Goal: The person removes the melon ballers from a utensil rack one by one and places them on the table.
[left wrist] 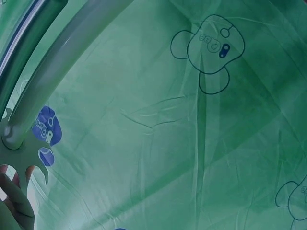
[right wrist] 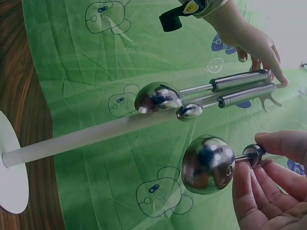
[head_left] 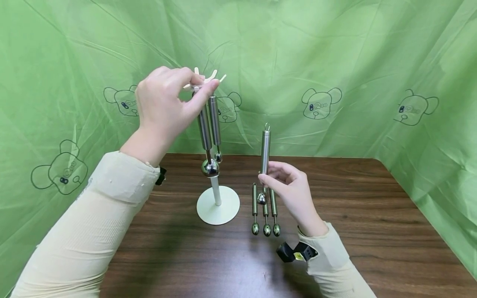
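At the top of a white hook stand (head_left: 231, 207), my left hand (head_left: 164, 95) pinches the hooked crown (head_left: 212, 77) between thumb and fingers. Two steel melon ballers hang from the hooks: one with a large bowl (head_left: 210, 167) and one with a smaller bowl (head_left: 218, 157). My right hand (head_left: 292, 186), lower and to the right, holds another melon baller (head_left: 266, 145) upright, loop up and bowl down. Thumb and fingertips grip the lower end of its handle; its rounded bowl (right wrist: 208, 165) shows large in the right wrist view.
Several smaller scoops (head_left: 255, 200) lie side by side on the brown wooden table (head_left: 354, 215), below my right hand. A green curtain (head_left: 275, 54) with bear outlines hangs behind and at both sides. Each wrist carries a black camera (head_left: 298, 251).
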The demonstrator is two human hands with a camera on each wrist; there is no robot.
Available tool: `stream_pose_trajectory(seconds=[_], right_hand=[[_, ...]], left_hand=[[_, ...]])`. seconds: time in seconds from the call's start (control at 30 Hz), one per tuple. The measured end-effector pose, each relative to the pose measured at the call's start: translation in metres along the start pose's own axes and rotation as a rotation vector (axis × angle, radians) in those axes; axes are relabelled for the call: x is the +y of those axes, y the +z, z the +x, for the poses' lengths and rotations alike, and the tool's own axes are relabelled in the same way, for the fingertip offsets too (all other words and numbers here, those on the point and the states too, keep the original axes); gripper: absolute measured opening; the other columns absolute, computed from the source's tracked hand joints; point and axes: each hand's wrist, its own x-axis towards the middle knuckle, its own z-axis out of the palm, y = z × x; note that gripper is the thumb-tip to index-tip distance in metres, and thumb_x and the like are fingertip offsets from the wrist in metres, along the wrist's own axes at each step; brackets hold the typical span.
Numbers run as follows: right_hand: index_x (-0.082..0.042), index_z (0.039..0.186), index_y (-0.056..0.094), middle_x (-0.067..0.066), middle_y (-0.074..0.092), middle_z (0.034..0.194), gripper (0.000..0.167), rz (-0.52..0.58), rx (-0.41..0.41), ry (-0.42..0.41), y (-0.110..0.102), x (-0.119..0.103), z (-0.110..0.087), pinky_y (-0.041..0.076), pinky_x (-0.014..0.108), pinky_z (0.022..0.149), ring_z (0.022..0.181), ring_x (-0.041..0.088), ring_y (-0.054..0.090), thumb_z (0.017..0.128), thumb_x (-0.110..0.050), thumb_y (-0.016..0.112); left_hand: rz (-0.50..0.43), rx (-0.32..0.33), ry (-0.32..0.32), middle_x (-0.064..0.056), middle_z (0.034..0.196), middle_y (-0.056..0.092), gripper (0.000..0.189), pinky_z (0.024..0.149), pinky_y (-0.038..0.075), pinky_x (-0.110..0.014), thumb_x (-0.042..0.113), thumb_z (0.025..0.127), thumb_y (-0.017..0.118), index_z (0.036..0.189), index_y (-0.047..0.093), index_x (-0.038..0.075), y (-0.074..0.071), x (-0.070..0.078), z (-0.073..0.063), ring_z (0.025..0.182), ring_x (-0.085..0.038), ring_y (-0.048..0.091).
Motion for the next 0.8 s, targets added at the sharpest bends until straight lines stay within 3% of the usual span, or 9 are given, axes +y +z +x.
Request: stream_pose_trajectory(seconds=[0.37,0.8], right_hand=[[0.005,0.113,0.067,-0.009,0.069,0.077,0.032,-0.02,0.036,0.046,-0.012,0.009,-0.012,0.056,0.023,0.068,0.069,0.005,0.065,0.083,-0.001,0.075],[0.009,0.111,0.065,-0.009,0.07,0.077,0.031,-0.041,0.061,0.03,-0.025,0.023,-0.021,0.055,0.021,0.068,0.068,0.007,0.067,0.082,0.002,0.075]], left_hand=[[-0.028,-0.021,0.026,-0.008,0.086,0.077,0.041,0.059,0.049,-0.039,0.046,0.095,0.061,0.084,0.072,0.008,-0.003,-0.001,-0.001,0.081,-0.031,0.068],[-0.027,0.012,0.04,-0.007,0.093,0.078,0.039,0.049,0.037,-0.031,0.044,0.096,0.061,0.085,0.072,0.008,0.001,-0.001,-0.004,0.073,-0.026,0.07]])
